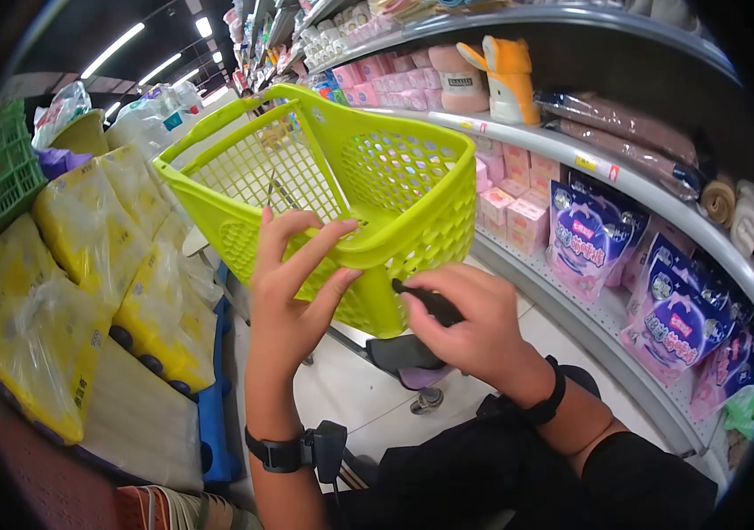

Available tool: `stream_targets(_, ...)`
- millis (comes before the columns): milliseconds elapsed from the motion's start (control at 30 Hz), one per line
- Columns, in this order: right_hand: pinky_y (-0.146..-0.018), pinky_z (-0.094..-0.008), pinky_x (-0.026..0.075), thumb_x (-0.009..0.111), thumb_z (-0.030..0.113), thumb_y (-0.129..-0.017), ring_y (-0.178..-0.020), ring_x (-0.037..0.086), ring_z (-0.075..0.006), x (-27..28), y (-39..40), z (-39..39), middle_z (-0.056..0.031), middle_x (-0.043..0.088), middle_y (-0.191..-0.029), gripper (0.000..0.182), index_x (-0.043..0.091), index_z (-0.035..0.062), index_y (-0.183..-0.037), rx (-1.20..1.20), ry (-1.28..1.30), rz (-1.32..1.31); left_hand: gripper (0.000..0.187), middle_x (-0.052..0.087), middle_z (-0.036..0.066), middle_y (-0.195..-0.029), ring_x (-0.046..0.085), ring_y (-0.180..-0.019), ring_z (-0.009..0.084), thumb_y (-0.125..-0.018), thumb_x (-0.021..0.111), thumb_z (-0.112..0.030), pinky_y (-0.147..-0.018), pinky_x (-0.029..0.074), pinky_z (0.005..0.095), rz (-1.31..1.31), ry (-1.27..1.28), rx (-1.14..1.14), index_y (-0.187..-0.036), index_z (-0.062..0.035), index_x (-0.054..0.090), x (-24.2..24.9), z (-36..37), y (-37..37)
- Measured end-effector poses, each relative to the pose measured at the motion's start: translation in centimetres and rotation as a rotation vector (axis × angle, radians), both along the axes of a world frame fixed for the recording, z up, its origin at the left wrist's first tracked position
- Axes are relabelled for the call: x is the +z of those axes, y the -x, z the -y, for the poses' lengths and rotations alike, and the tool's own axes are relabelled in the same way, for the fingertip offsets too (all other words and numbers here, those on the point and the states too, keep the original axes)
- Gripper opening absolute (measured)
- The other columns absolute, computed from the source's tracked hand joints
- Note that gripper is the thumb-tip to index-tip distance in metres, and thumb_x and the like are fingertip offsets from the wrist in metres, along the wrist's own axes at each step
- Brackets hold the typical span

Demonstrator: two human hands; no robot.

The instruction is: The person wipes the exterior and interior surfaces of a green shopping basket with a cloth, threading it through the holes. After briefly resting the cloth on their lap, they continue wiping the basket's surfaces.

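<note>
A lime-green plastic shopping cart point(443, 190) stands in front of me, its basket full of round and oval holes. At the near corner of its rim, my left hand point(293, 274) has the fingers over the top edge and the thumb on the outer side. A thin dark metallic piece point(282, 190) shows inside the basket just past those fingers. My right hand point(478, 322) is closed around a short black handle-like object point(437, 305), whose narrow tip is right at the cart's outer corner. The rest of that object is hidden in my palm.
Yellow plastic-wrapped packs point(99, 230) are stacked at the left on a blue pallet point(220, 406), beside a green crate point(6, 181). Curving along the right, shelves point(633, 181) hold pink boxes point(527, 221), purple bags point(593, 234) and an orange plush item point(509, 79). White floor tiles point(342, 389) lie below.
</note>
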State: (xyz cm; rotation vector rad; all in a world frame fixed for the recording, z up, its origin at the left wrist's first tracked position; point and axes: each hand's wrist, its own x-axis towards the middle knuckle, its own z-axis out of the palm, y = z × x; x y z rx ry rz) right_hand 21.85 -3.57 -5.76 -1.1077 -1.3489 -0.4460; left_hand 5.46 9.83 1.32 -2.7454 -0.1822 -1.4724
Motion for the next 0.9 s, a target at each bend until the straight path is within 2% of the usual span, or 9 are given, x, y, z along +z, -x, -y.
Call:
stream_targets(200,-0.062,-0.0325,0.055,0.081,0.003,-0.077,-0.068,0.07,-0.0264,-0.1,-0.3,-0.1,-0.0105,0.07,-0.08,0.02,0.07,0.0027,-0.094,0.046,-0.054,-0.187,0.045,0.059,0.013,-0.117,0.059,-0.115,0.0321,-0.073,0.079,-0.005,-0.123,0.024,0.0567,-0.133,-0.038,0.076,-0.117,-0.0059,0.072,1.7,2.5,0.1)
stream_targets(300,-0.061,-0.0319,0.055,0.082,0.003,-0.078,-0.068,0.07,-0.0258,-0.6,-1.1,0.5,-0.01,0.069,-0.081,0.021,0.069,0.0033,-0.094,0.045,-0.043,-0.113,0.034,0.06,0.012,-0.104,0.062,-0.103,0.0291,-0.079,0.077,-0.011,-0.112,0.04,0.0531,-0.201,-0.068,0.042,-0.113,-0.0075,0.074,3.8,3.8,0.5)
stream_targets(400,-0.061,-0.0331,0.054,0.082,0.008,-0.081,-0.071,0.068,-0.0243,-1.5,-0.7,1.1,-0.0072,0.064,-0.09,0.02,0.07,0.0066,-0.097,0.001,-0.107,-0.007,0.026,0.063,0.01,-0.081,0.063,-0.077,0.0197,-0.1,0.059,-0.021,-0.07,0.047,0.0338,-0.277,0.203,-0.008,-0.108,-0.0004,0.074,6.3,3.4,0.0)
stream_targets(433,-0.061,-0.0331,0.054,0.082,0.008,-0.081,-0.071,0.068,-0.0243,-1.5,-0.4,1.6,-0.0072,0.064,-0.09,0.02,0.07,0.0066,-0.097,0.007,-0.11,-0.015,0.026,0.063,0.01,-0.081,0.063,-0.077,0.0197,-0.1,0.059,-0.021,-0.07,0.047,0.0338,-0.283,0.2,0.0,-0.108,-0.0004,0.074,7.4,3.7,-0.9)
stream_targets(500,-0.062,-0.032,0.054,0.081,0.008,-0.082,-0.072,0.067,-0.0211,-1.3,0.3,2.4,-0.0079,0.062,-0.103,0.02,0.072,0.0062,-0.1,0.117,-0.031,-0.092,0.03,0.065,0.008,-0.077,0.063,-0.074,0.0146,-0.103,0.056,-0.023,-0.069,0.048,0.0329,-0.572,0.652,0.177,-0.107,0.0011,0.073,9.9,4.2,-2.8)
stream_targets(567,-0.065,-0.032,0.056,0.081,0.008,-0.084,-0.078,0.066,-0.0217,-1.6,0.4,2.5,-0.0107,0.057,-0.113,0.021,0.072,0.0024,-0.102,0.151,-0.064,-0.034,0.029,0.069,0.006,-0.082,0.063,-0.078,0.0113,-0.103,0.054,-0.021,-0.071,0.049,0.032,-0.744,0.663,0.177,-0.11,0.001,0.073,10.8,3.4,-4.2)
stream_targets(667,-0.074,-0.0333,0.058,0.079,0.004,-0.083,-0.093,0.065,-0.0283,-1.7,0.6,2.3,-0.016,0.055,-0.112,0.026,0.07,-0.0047,-0.106,0.235,-0.137,0.013,0.028,0.074,0.009,-0.095,0.066,-0.089,0.0126,-0.097,0.056,-0.014,-0.081,0.052,0.0311,-1.41,0.691,0.137,-0.117,-0.0032,0.072,12.1,2.7,-5.6)
stream_targets(800,-0.077,-0.0356,0.056,0.074,-0.002,-0.083,-0.095,0.064,-0.03,-1.8,0.8,2.8,-0.0166,0.055,-0.112,0.027,0.069,-0.0052,-0.11,0.302,-0.074,0.075,0.034,0.076,0.009,-0.101,0.067,-0.091,0.0136,-0.085,0.073,-0.014,-0.082,0.052,0.0321,-1.736,0.548,0.021,-0.117,-0.0035,0.072,11.3,1.6,-7.8)
stream_targets(900,-0.073,-0.0355,0.055,0.074,-0.002,-0.084,-0.09,0.064,-0.0288,-2.0,0.5,2.5,-0.0147,0.057,-0.109,0.027,0.069,-0.0052,-0.109,0.305,-0.128,0.057,0.033,0.077,0.008,-0.098,0.067,-0.089,0.0125,-0.084,0.075,-0.015,-0.08,0.052,0.0315,-1.673,0.651,-0.091,-0.115,-0.0022,0.073,10.3,0.8,-7.2)
